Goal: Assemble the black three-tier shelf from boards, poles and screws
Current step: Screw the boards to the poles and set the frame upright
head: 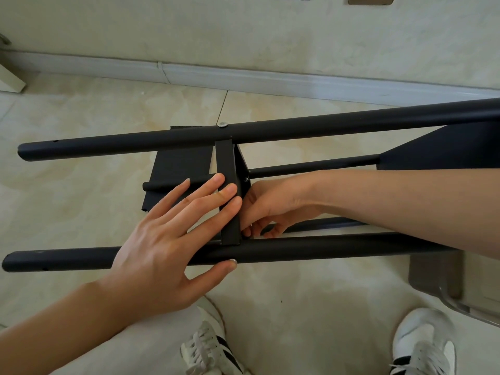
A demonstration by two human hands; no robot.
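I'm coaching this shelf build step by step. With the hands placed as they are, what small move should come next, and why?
Probably keep turning the fastener in at the near joint. The left hand lies flat, pressing the edge of the black middle board against the near black metal pole, while the right hand pinches something small, hidden, just behind that joint. The far black pole already shows a silver screw head.

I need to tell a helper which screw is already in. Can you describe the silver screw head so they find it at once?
Look at the black shelf frame lying on its side on the tiled floor. Follow the far pole, nearest the wall, to where the middle board's edge meets it. The silver screw head sits on top there, the one bright round spot on that pole.
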